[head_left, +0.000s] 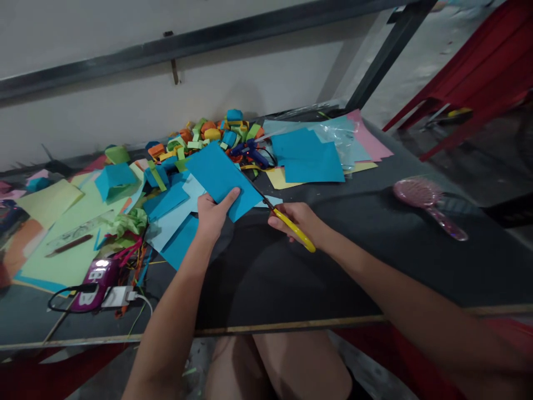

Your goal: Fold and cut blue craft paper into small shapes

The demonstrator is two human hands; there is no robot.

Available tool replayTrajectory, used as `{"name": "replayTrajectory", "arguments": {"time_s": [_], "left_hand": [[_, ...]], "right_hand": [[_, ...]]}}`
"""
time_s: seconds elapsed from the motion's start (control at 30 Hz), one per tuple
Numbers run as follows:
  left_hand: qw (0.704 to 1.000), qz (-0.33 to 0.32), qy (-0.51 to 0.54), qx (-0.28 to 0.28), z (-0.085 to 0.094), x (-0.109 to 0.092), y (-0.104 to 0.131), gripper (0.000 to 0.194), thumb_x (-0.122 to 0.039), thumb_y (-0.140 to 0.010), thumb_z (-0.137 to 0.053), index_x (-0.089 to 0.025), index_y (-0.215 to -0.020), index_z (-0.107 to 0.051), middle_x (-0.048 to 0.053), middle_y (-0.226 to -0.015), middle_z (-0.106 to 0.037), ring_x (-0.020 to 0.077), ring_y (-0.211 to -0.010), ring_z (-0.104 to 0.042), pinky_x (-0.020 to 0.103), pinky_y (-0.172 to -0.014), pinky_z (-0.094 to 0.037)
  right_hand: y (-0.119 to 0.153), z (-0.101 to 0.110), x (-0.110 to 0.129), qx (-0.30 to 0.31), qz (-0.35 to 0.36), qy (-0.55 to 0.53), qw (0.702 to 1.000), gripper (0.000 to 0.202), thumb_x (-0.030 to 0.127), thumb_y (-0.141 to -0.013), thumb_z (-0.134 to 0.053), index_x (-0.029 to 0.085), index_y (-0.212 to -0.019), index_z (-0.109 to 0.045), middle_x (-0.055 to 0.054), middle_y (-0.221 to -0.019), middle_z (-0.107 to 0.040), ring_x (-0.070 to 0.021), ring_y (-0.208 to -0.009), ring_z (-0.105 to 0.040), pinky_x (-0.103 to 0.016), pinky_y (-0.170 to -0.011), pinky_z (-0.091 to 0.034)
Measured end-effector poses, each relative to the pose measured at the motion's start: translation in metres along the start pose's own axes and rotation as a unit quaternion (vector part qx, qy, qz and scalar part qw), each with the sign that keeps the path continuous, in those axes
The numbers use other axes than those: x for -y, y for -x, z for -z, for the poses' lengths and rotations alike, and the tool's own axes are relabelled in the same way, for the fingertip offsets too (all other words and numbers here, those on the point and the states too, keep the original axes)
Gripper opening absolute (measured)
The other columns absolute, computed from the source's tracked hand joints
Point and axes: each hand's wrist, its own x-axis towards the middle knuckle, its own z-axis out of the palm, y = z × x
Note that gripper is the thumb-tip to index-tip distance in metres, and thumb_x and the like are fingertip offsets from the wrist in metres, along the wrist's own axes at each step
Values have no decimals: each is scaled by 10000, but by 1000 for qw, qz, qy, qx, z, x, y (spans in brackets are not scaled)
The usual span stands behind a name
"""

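Dark table (pixel 358 278), with a worker's two bare hands above its near half. The largest held item is a blue sheet (pixel 222 178), raised off the surface in front of the person, between the loose papers at left and the brush (pixel 420 200) at far right. Its long axis slants from far left to near right, the lower short end turned toward the person. The left hand (pixel 212 214) has it pinched near that lower end, thumb flat on the upper face; the other fingers pass beneath and are hidden. The right hand (pixel 300 219), just beyond the sheet's near right corner, is closed around the scissors (pixel 296 229), yellow handles running back below the palm. The scissors' long axis lies nearly parallel to the sheet's: blades point away from the person and leftward, along the right long edge. The sheet thus lies ahead and to the left of the right fingers, while the left thumb is across the sheet's width from the blades. Smallest detail: in this dim, soft view, the gap between the blades cannot be made out.
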Motion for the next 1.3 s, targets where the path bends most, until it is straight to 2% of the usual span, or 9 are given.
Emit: {"name": "replayTrajectory", "arguments": {"time_s": [0.13,0.3,0.43,0.8,1.03,1.3], "left_hand": [[1000,4,-5,3,-1,-1,1,367,-448,-541,-869,-188,-639,-628,43,-640,-656,210,-676,-668,302,-549,-540],[1000,15,20,0,-3,-2,2,373,-440,-536,-871,-187,-702,-652,51,-693,-681,232,-758,-689,320,-616,-564],[999,26,40,20,-4,-1,2,369,-440,-569,-852,-178,-745,-661,69,-768,-708,239,-814,-693,335,-677,-575],[997,37,60,29,-4,-1,2,375,-414,-582,-850,-167,-820,-698,68,-868,-737,239,-866,-699,348,-748,-579],[996,46,71,32,-5,-1,2,399,-400,-593,-845,-161,-884,-713,115,-1037,-735,288,-968,-696,410,-823,-585],[996,46,65,37,-4,2,0,418,-417,-599,-837,-163,-905,-707,111,-1054,-736,293,-995,-690,411,-838,-587]], "right_hand": [[0,0,1,-11,6,22,1000,636,806,-719,-506,171,-697,-531,28,-536,-415,-109,-470,-416,-247,-419,-306],[0,-1,2,-17,4,19,1000,632,812,-715,-498,182,-664,-504,26,-528,-399,-103,-455,-388,-257,-420,-296],[2,0,5,-23,2,17,1000,617,802,-716,-510,188,-653,-496,30,-507,-382,-102,-442,-373,-262,-417,-284],[0,-1,4,-37,-8,15,999,621,804,-688,-536,192,-599,-478,41,-453,-338,-103,-417,-361,-263,-418,-243],[0,-3,3,-35,-16,-1,999,592,765,-720,-549,181,-627,-525,38,-441,-349,-108,-418,-357,-274,-417,-246],[1,-1,6,-49,-3,28,998,627,773,-725,-541,162,-588,-573,26,-412,-369,-104,-409,-356,-276,-419,-250]]}}
